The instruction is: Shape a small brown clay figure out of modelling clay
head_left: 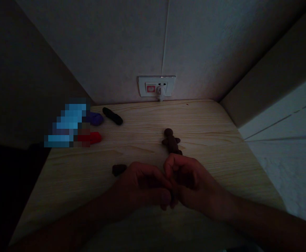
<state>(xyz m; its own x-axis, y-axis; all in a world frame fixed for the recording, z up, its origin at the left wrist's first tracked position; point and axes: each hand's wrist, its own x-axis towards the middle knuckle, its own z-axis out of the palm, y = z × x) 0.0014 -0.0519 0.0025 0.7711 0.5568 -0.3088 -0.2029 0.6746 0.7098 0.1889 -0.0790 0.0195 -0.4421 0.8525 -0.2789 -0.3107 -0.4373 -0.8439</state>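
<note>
My left hand [142, 185] and my right hand [195, 185] meet above the near part of the wooden tabletop, fingertips pinched close together. A small dark bit seems to sit between them, but shadow and fingers hide what it is. Just beyond my right hand lies a brown modelling clay figure [172, 142] with a round head, a long body and two short side limbs; its lower end is partly covered by the fingers. Beside my left hand rests a stubby lump of dark brown clay [119, 169].
At the far left of the wooden tabletop [139, 140] lie a black clay roll [112, 116], a purple lump [96, 118] and a red lump [96, 137]. A blurred-out bright blue patch [71, 120] adjoins them. A wall socket [157, 86] with a plug stands behind.
</note>
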